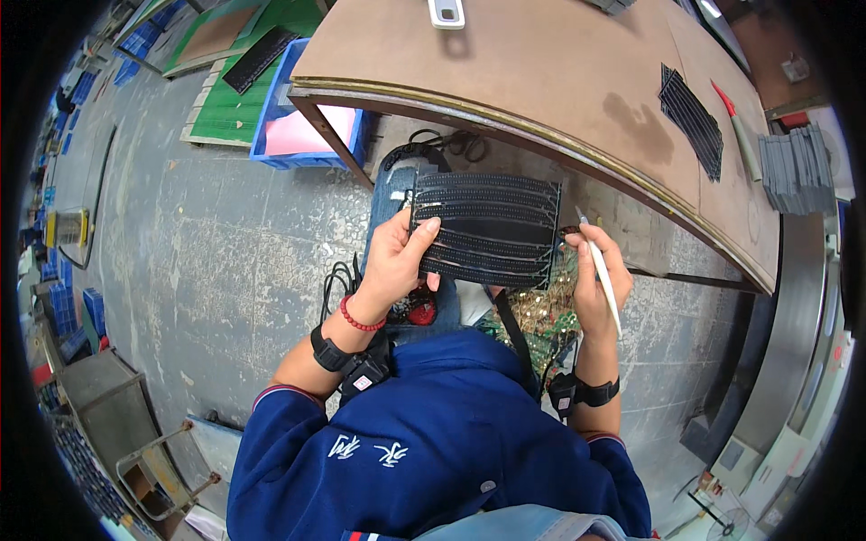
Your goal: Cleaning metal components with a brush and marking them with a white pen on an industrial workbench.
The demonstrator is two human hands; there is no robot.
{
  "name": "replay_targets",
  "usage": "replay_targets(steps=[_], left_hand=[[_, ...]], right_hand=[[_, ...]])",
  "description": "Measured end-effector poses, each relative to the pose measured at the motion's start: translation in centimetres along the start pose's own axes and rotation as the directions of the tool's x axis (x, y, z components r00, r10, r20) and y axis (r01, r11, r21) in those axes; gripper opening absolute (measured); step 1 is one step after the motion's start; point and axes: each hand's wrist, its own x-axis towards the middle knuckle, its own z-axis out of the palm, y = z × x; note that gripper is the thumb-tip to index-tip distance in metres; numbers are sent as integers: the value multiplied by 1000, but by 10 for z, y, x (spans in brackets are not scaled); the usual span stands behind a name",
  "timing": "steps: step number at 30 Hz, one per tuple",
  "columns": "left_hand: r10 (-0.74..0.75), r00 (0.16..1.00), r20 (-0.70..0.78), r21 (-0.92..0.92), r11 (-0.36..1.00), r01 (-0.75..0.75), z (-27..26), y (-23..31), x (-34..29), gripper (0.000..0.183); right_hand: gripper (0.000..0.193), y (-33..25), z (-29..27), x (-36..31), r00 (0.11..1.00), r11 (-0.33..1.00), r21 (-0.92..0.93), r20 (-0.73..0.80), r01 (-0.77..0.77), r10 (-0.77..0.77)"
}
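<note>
My left hand [391, 269] is closed on the left edge of a black circuit board panel [492, 225] with several long slotted strips, the thumb on top. Below the near table edge, the panel is held out in front of my body. My right hand [591, 288] is closed on a slim white pen-like tool [605, 279] with a pointed tip. That tip is just off the panel's right edge, and I see no contact between them. Many small green and gold scraps [541, 316] lie below the panel, partly hidden by it.
On the brown table [559, 81] lie more black panels [690, 122], a red-and-white stick-like tool [735, 131] and a small white device [446, 13]. Grey boards [796, 171] are stacked at the right. A blue bin [298, 160] with pink sheets [309, 133] stands by the table's left corner.
</note>
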Motion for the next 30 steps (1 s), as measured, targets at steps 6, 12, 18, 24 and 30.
replay_targets(steps=[6,12,18,24,30], left_hand=[[-27,1000,-13,-35,999,27,2,-4,-3,24],[17,1000,-20,13,1000,-16,1,-4,-4,23],[28,999,-45,-3,1000,-28,1,-3,-2,21],[46,998,-39,40,998,-45,1,-5,-2,21],[42,998,-47,41,998,-41,1,-5,-5,21]], right_hand=[[19,3,1,-3,1000,1000,-22,-6,6,-7],[17,-6,-6,-8,998,987,150,-12,-63,66],[13,-14,-13,-23,968,892,377,80,-251,239],[11,-15,1,-26,966,914,313,84,-259,245],[10,-12,6,-26,959,913,291,92,-285,270]])
